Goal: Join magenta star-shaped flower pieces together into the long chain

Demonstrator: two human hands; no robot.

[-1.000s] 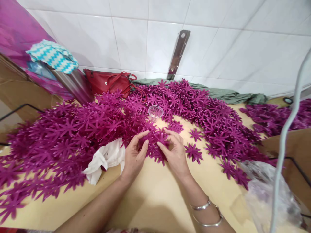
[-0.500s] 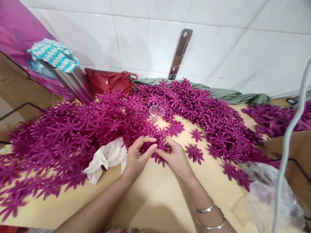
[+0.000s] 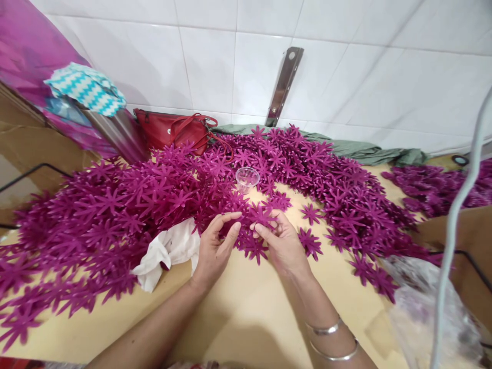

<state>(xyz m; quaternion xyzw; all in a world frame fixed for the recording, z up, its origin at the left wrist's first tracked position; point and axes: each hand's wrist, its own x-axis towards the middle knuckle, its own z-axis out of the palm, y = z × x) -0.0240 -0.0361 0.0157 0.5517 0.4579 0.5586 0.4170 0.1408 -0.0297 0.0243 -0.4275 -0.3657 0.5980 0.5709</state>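
Observation:
Between thumb and fingers, my right hand (image 3: 286,241) pinches a purple star-shaped artificial flower piece (image 3: 262,214) with narrow petals. My left hand (image 3: 216,248) is just left of it, thumb and forefinger apart, with nothing visible between them. Beneath the hands lie more loose purple flower pieces (image 3: 254,248). A large heap of the same pieces (image 3: 111,205) spreads to the left, and another (image 3: 346,205) curves along the back and right. A small clear plastic cup (image 3: 247,179) stands beyond my hands; its contents are hard to make out.
A crumpled white cloth (image 3: 165,248) lies beside my left hand. Behind the heap rest a red purse (image 3: 169,130) and green fabric (image 3: 357,149) against the tiled wall. A clear plastic bag (image 3: 426,302) sits at right, with a pale cable (image 3: 455,225) hanging before it.
My hands have moved apart. The left thumb and forefinger have opened away from the flower piece, while my right hand has shifted slightly right, still gripping it.

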